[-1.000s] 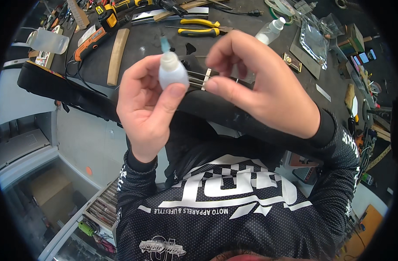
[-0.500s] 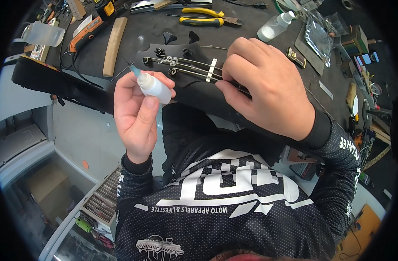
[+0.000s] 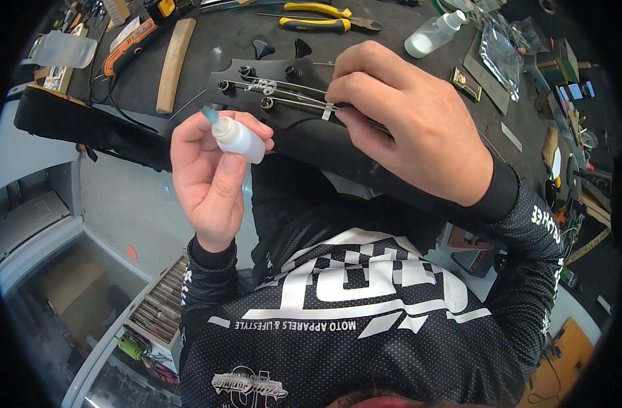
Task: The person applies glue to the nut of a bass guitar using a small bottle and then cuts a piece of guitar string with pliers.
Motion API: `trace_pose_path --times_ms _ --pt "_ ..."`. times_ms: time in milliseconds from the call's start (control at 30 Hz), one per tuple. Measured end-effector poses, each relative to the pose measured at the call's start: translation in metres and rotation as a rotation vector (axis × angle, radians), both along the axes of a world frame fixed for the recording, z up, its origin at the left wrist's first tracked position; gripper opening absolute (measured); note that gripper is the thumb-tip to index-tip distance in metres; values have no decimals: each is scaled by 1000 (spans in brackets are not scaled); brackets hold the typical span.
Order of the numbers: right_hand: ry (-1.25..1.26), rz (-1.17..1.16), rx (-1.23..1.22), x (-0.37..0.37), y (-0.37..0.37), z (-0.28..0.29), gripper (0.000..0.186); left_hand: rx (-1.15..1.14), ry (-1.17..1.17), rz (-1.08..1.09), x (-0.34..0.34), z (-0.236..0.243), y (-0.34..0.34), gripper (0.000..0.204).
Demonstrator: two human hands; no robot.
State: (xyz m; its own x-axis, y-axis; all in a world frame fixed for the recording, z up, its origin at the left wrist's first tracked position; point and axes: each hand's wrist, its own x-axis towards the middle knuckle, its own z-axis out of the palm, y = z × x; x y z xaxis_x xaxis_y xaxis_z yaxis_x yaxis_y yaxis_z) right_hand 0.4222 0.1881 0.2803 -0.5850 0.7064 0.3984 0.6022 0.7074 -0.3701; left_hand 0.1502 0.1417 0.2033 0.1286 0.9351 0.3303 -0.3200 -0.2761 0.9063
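Observation:
My left hand [image 3: 209,183] grips a small white squeeze bottle [image 3: 243,141] with a pale blue needle tip [image 3: 211,113], tilted toward the upper left. Beyond it lies a dark instrument headstock [image 3: 226,70] with tuning pegs [image 3: 302,49], strings [image 3: 297,100] and a white nut [image 3: 328,112]. My right hand [image 3: 409,126] is over the strings beside the nut, its fingers curled down and closed on them; the fingertips are partly hidden.
The dark bench holds yellow-handled pliers [image 3: 311,24], a clear bottle [image 3: 426,42], a wooden block [image 3: 175,64], an orange corded tool [image 3: 127,47] and a foil bag [image 3: 498,58]. A long black case [image 3: 59,126] lies along the left edge.
The bottle has moved down and left from over the headstock and now tilts. My right hand has lowered onto the strings, then shifted slightly up and left toward the nut.

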Motion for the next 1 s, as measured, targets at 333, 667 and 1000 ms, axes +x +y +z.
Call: trace_pose_path --times_ms 333,667,1000 --pt "11 87 3 11 3 -4 25 160 11 74 -8 4 -19 41" --pt "-111 265 -334 28 22 20 32 -207 -188 -41 10 12 -50 41" --pt "71 314 -368 32 35 1 21 -160 92 -24 22 3 -59 52"
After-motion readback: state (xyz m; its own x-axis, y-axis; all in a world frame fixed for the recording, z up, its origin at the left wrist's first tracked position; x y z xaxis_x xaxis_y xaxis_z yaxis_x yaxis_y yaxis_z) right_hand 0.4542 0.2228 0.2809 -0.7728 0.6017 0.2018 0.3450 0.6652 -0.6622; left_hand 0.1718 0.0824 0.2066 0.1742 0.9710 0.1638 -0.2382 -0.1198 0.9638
